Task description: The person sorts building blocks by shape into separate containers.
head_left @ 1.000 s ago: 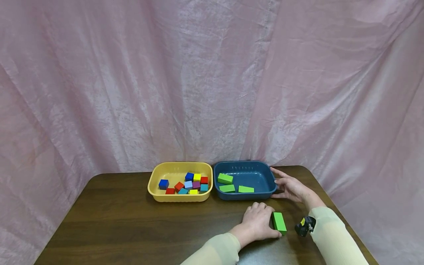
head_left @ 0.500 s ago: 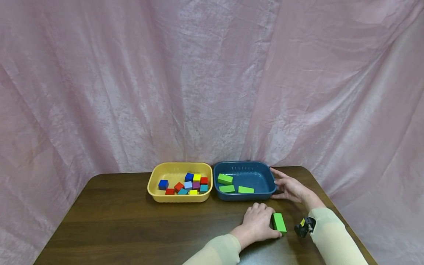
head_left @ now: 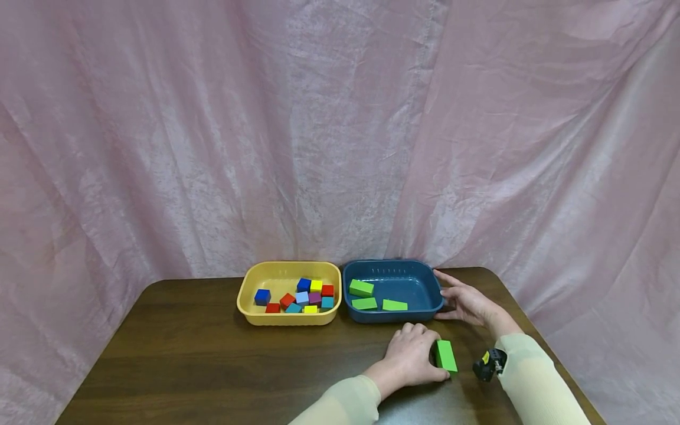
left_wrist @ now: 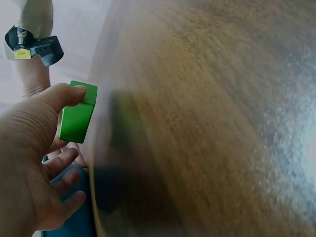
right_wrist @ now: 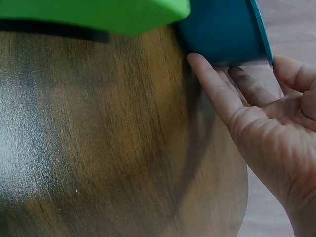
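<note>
My left hand (head_left: 410, 359) pinches a green rectangular block (head_left: 447, 356) between thumb and finger, in front of the blue tray (head_left: 393, 317). In the left wrist view the thumb presses one end of this green block (left_wrist: 76, 121), while the other fingers curl loosely below. From the right wrist the same block (right_wrist: 113, 15) shows close over the table with a dark shadow under it. My right hand (head_left: 467, 300) touches the tray's right side, fingers extended along the wall; the right wrist view has the fingertips right at the blue wall (right_wrist: 222, 34).
Inside the blue tray lie a green block (head_left: 362, 288), a second green block (head_left: 364, 304) and a third green block (head_left: 395, 305). A yellow tray (head_left: 289, 319) with several coloured cubes stands close on its left. Behind the brown table (head_left: 212, 366) hangs a pink curtain (head_left: 340, 130).
The left hand and the green block it pinches have shifted very slightly to the left, and the block tilts a little. My right hand stays at the tray's side.
</note>
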Tool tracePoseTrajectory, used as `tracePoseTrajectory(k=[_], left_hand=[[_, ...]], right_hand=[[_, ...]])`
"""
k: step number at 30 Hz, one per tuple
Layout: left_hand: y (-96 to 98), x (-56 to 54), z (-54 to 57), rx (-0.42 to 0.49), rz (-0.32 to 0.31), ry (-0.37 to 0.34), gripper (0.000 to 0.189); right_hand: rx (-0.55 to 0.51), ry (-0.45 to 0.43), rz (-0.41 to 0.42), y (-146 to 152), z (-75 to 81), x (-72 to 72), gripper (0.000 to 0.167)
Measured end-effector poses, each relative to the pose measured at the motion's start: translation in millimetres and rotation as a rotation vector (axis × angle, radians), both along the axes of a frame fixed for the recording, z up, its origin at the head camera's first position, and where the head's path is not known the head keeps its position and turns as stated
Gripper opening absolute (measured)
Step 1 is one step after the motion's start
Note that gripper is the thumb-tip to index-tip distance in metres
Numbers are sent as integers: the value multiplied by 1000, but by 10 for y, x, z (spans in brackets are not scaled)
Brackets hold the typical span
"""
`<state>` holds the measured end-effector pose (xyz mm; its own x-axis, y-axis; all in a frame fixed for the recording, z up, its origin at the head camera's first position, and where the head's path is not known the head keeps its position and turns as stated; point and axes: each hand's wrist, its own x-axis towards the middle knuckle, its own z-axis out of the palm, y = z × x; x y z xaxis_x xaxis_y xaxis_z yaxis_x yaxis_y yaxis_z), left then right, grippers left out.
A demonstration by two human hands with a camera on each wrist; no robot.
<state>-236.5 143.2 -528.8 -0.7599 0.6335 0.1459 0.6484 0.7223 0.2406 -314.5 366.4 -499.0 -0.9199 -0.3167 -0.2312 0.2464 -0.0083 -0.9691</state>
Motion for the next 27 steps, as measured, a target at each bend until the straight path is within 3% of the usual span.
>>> tracePoseTrajectory(k=[6, 27], left_hand=[[-95, 7, 73, 33, -28, 35, 65], [-466, 50, 312, 154, -66, 24, 63]], right_hand=[[8, 0, 2, -8, 8, 17, 66], [21, 21, 13, 18, -39, -17, 66]])
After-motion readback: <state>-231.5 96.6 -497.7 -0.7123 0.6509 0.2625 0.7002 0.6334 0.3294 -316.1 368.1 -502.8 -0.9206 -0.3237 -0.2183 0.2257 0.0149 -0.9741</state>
